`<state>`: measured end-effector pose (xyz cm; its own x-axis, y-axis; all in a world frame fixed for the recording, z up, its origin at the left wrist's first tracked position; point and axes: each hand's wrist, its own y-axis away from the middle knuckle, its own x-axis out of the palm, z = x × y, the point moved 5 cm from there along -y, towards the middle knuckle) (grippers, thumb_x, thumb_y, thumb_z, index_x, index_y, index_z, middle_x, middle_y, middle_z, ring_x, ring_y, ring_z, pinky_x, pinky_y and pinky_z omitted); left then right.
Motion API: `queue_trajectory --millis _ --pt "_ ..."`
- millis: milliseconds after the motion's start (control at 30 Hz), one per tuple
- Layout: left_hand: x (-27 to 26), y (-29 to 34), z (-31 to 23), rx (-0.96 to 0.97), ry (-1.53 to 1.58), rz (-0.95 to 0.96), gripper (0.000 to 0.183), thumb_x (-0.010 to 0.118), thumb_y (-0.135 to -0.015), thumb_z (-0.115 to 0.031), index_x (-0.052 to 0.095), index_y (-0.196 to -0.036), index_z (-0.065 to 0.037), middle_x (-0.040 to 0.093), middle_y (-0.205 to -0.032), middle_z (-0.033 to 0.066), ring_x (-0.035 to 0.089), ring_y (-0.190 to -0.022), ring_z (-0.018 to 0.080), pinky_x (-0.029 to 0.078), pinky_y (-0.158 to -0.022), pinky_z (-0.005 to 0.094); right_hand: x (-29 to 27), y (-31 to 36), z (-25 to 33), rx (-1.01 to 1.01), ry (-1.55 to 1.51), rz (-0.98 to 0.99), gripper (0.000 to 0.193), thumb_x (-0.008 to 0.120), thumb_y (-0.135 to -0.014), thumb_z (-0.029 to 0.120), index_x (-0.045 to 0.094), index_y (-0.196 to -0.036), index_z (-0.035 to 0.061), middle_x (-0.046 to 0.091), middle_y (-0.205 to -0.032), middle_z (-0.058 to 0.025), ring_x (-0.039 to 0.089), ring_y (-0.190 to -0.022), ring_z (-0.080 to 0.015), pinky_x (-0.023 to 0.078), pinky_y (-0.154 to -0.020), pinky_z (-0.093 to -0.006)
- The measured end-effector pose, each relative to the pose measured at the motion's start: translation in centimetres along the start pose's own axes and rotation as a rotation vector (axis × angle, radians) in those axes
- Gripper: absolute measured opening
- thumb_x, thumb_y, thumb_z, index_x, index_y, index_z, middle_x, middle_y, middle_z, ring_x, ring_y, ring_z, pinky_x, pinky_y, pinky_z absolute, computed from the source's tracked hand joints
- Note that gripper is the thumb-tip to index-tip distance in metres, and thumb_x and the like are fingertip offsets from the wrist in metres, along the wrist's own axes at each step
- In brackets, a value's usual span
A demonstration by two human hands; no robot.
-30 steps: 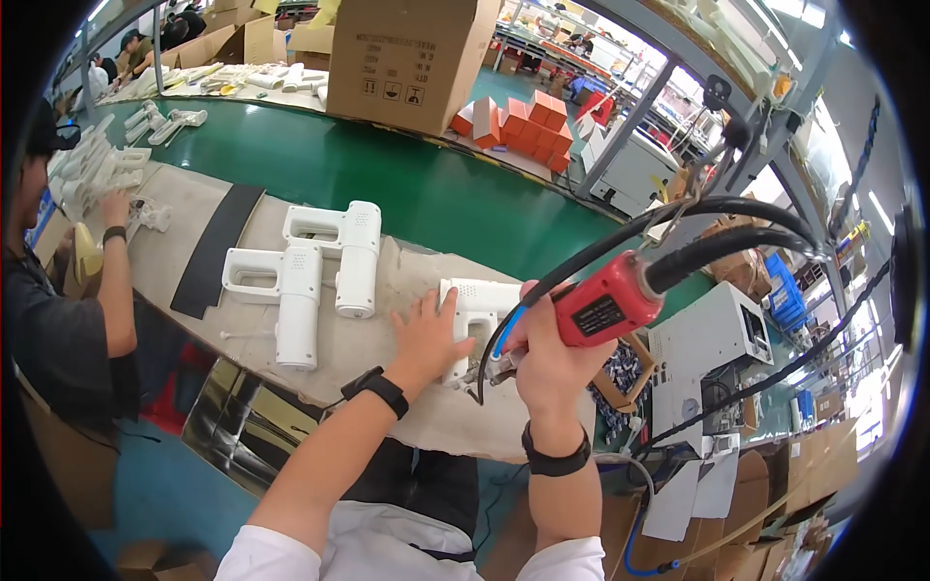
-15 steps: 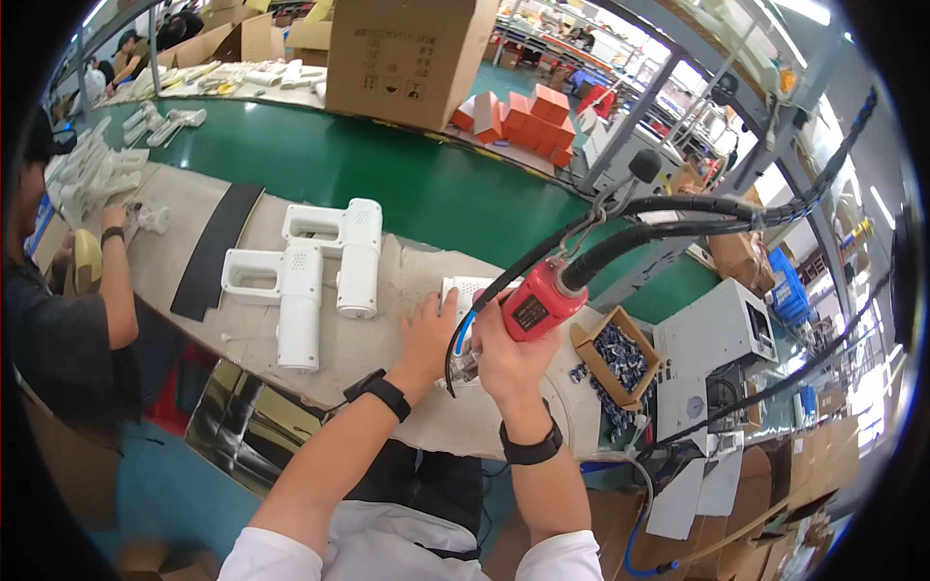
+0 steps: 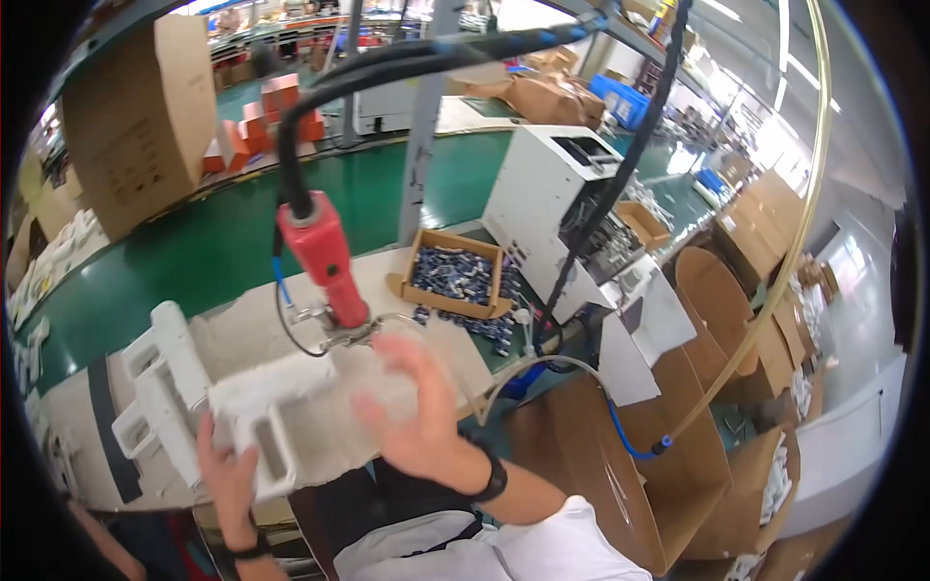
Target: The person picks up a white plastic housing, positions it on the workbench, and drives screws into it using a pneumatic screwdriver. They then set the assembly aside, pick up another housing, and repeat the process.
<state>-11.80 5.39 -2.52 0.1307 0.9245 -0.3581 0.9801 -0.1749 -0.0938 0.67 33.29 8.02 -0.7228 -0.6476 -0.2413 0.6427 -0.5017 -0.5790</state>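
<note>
A white gun-shaped housing (image 3: 271,386) with a loop handle lies tilted over the bench, slightly blurred. My left hand (image 3: 231,476) grips it at the rear, thumb and fingers about the end of the barrel and handle. To its right my right hand (image 3: 418,407) is raised with the fingers apart and nothing in them, smeared by motion. A red power screwdriver (image 3: 327,254) hangs from black cables just beyond that hand, its lower end near the bench top. Two more white gun-shaped housings (image 3: 180,351) lie at the left, close to my left hand.
A cardboard tray (image 3: 496,308) of small dark-blue parts stands at the bench's right, with loose parts beside it. Past it is a white machine (image 3: 528,184). A dark strip (image 3: 114,431) lies at the left. A green conveyor (image 3: 232,228) runs behind; large cartons (image 3: 620,465) stand at right.
My right hand has let go of the red screwdriver, which now hangs free. The housing under my hands has moved left with my left hand. The view has swung right.
</note>
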Motion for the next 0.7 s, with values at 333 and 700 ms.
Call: queue_trajectory --millis 333,700 --pt "-1.2 7.2 -1.5 0.274 -0.084 0.577 0.069 0.069 -0.076 0.003 0.037 -0.138 0.006 0.064 -0.113 0.0178 0.060 -0.083 0.0155 0.046 -0.064 0.0254 -3.8 12.7 -5.6 0.836 -0.548 0.621 0.055 0.069 -0.085 0.016 0.046 -0.132 0.0010 0.060 -0.113 -0.0078 0.059 -0.096 -0.0134 0.050 -0.082 -0.0271" --pt "-4.5 4.0 -6.3 0.130 -0.244 0.160 0.057 0.056 -0.094 -0.037 0.044 -0.137 -0.002 0.064 -0.097 0.0189 0.061 -0.080 0.0273 0.050 -0.070 0.0360 -38.3 34.8 -11.5 1.244 -0.325 -0.436 0.046 0.067 -0.074 0.024 0.062 -0.108 -0.0063 0.067 -0.088 -0.0095 0.064 -0.066 -0.0174 0.049 -0.045 -0.0265"
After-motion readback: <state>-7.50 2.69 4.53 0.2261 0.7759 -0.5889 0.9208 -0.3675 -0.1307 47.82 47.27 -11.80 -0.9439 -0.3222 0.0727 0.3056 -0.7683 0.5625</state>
